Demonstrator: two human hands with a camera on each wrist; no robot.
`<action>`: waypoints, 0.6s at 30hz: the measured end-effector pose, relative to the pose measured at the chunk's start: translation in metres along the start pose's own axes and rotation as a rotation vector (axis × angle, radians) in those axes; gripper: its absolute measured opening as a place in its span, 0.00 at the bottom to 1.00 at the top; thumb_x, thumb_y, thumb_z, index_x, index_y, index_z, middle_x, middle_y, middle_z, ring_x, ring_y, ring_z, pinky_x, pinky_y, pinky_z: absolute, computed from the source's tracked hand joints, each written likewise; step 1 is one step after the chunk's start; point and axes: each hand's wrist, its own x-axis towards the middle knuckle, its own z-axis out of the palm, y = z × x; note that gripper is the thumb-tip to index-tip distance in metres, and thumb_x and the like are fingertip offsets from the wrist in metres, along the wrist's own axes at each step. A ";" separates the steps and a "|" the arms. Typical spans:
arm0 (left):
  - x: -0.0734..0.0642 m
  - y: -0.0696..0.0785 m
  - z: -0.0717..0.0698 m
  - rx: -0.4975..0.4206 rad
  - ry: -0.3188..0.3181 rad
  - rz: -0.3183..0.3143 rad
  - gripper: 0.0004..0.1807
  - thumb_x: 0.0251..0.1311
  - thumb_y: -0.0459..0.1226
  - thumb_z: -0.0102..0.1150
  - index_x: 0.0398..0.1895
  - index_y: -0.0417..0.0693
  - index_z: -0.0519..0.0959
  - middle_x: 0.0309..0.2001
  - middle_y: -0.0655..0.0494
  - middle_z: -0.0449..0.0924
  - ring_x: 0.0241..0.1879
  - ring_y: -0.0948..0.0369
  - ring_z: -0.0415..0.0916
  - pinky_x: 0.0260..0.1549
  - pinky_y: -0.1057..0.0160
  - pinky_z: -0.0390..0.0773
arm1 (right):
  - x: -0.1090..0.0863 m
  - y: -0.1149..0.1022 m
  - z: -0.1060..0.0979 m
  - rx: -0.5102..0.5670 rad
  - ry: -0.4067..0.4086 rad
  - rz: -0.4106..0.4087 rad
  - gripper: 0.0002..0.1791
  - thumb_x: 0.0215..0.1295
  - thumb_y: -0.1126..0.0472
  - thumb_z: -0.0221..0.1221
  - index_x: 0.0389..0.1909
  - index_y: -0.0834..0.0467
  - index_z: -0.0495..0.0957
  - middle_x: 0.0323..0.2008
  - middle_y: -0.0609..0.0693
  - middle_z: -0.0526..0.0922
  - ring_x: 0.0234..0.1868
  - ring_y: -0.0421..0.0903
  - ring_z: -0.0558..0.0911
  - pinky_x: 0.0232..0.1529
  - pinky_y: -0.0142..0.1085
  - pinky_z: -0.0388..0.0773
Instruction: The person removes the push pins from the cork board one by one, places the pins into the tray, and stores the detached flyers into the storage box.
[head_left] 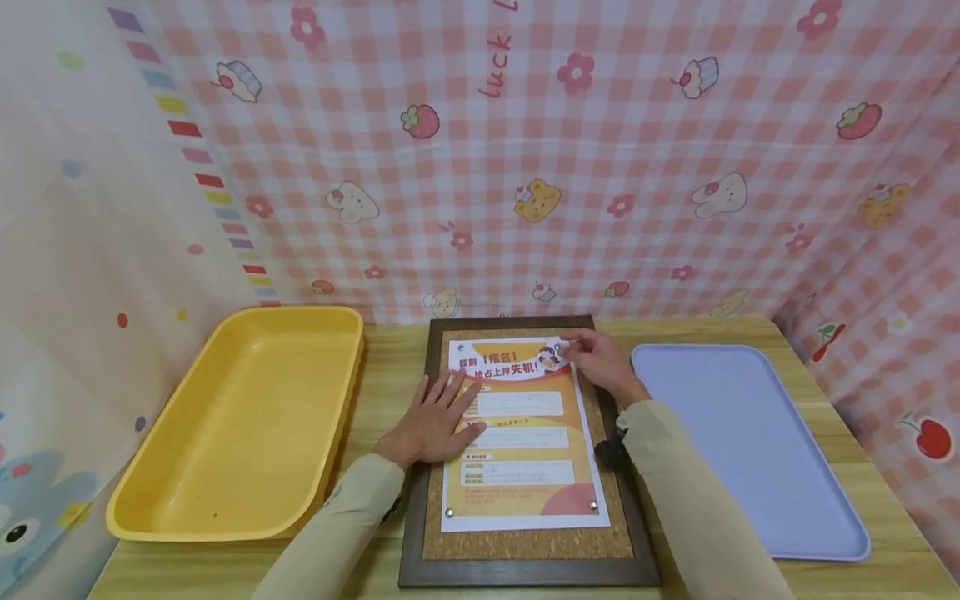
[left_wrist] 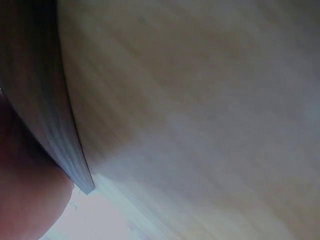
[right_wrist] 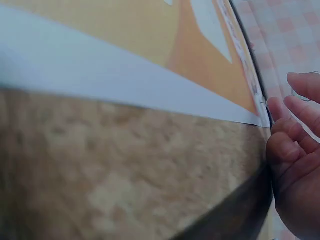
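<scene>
A printed orange-and-white poster (head_left: 517, 450) lies on a cork board (head_left: 525, 546) in a dark wooden frame (head_left: 525, 573). Round silver pins sit at its corners, among them a bottom-left pin (head_left: 449, 513), a bottom-right pin (head_left: 593, 506) and a top-left pin (head_left: 461, 348). My left hand (head_left: 433, 423) rests flat across the poster's left side, fingers spread. At the top right corner, the fingertips of my right hand (head_left: 600, 360) are right beside another silver pin (head_left: 557, 347). In the right wrist view, the right hand's fingers (right_wrist: 299, 112) are slightly bent over the board's edge.
On the left of the wooden table (head_left: 382, 367) stands a deep yellow tray (head_left: 341, 392). A shallow lavender tray (head_left: 735, 433) lies to the right of the board. Behind the table hangs a pink checked curtain (head_left: 480, 158).
</scene>
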 end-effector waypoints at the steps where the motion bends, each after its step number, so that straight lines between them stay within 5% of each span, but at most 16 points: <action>1: 0.000 0.000 0.000 0.003 -0.003 0.000 0.40 0.73 0.62 0.33 0.81 0.57 0.44 0.81 0.50 0.37 0.79 0.50 0.31 0.74 0.42 0.33 | 0.000 0.001 0.001 0.008 0.002 -0.006 0.19 0.67 0.57 0.61 0.57 0.59 0.80 0.36 0.54 0.80 0.34 0.49 0.74 0.36 0.36 0.71; 18: 0.003 -0.004 0.005 -0.053 -0.009 0.028 0.40 0.73 0.62 0.33 0.81 0.56 0.43 0.81 0.48 0.35 0.79 0.49 0.29 0.72 0.40 0.28 | -0.001 0.006 0.009 -0.024 0.033 0.000 0.17 0.66 0.56 0.64 0.52 0.60 0.82 0.32 0.51 0.79 0.33 0.48 0.75 0.39 0.38 0.70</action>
